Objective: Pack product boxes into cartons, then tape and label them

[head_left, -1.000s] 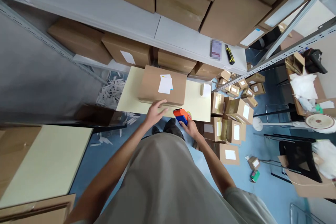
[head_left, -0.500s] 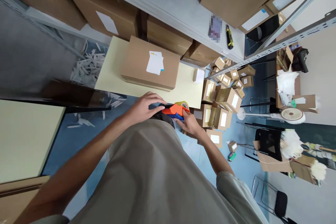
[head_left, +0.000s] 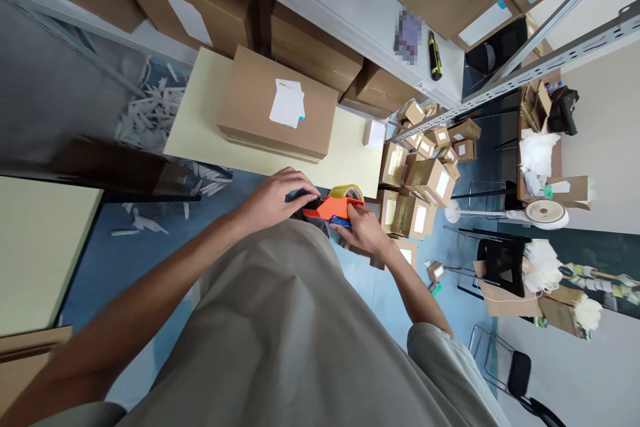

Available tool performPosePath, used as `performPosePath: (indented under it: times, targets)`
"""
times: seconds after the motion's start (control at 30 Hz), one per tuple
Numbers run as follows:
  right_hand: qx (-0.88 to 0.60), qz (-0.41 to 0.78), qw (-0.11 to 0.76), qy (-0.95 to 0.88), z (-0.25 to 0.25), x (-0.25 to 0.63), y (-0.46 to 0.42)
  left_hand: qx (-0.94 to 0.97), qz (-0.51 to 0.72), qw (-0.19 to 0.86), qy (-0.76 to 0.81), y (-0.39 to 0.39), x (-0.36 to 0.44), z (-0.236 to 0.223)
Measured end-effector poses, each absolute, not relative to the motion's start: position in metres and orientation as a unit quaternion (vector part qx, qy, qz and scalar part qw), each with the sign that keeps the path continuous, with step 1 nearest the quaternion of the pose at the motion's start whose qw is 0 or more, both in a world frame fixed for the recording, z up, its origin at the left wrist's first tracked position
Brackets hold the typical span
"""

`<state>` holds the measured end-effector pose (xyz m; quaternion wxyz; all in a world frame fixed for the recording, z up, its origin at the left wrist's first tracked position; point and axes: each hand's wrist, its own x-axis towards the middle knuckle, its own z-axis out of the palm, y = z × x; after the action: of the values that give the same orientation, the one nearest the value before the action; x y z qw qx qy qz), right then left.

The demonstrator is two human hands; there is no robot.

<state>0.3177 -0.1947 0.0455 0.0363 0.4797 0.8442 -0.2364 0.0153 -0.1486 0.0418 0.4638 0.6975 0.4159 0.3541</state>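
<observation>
My right hand is wrapped around the handle side of an orange and blue tape dispenser, held in front of my waist. A yellow roll of tape sits on its far side. My left hand is closed at the dispenser's dark left end, thumb and fingers pinched together. Whether a strip of tape is between those fingers I cannot make out. Just beyond my hands, a closed cardboard box with white papers on top rests on a pale yellow table.
A small white box stands at the table's right end. Above, a grey shelf carries cartons and a yellow-black utility knife. Stacked cartons fill the floor to the right. White scraps lie at left.
The tape dispenser has turned slightly, so more of the yellow roll shows and less of the blue part. My left hand has shifted a little along with it. The view has moved slightly.
</observation>
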Motion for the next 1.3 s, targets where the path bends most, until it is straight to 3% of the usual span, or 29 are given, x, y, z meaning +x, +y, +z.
performPosePath:
  times: [0.23, 0.8, 1.03, 1.3]
  targets:
    - [0.479, -0.247, 0.077, 0.839, 0.035, 0.321, -0.189, 0.686, 0.38, 0.451, 0.426, -0.148, 0.027, 0.009]
    - [0.502, -0.268, 0.192, 0.799, -0.026, 0.396, -0.116, 0.572, 0.394, 0.437, 0.571, -0.116, 0.085, -0.131]
    - [0.51, -0.228, 0.247, 0.792, -0.061, 0.45, -0.081, 0.487, 0.427, 0.346, 0.679, -0.094, 0.087, -0.184]
    - [0.547, -0.183, 0.227, 0.785, -0.111, 0.443, -0.053, 0.421, 0.472, 0.265, 0.728, -0.078, 0.106, -0.217]
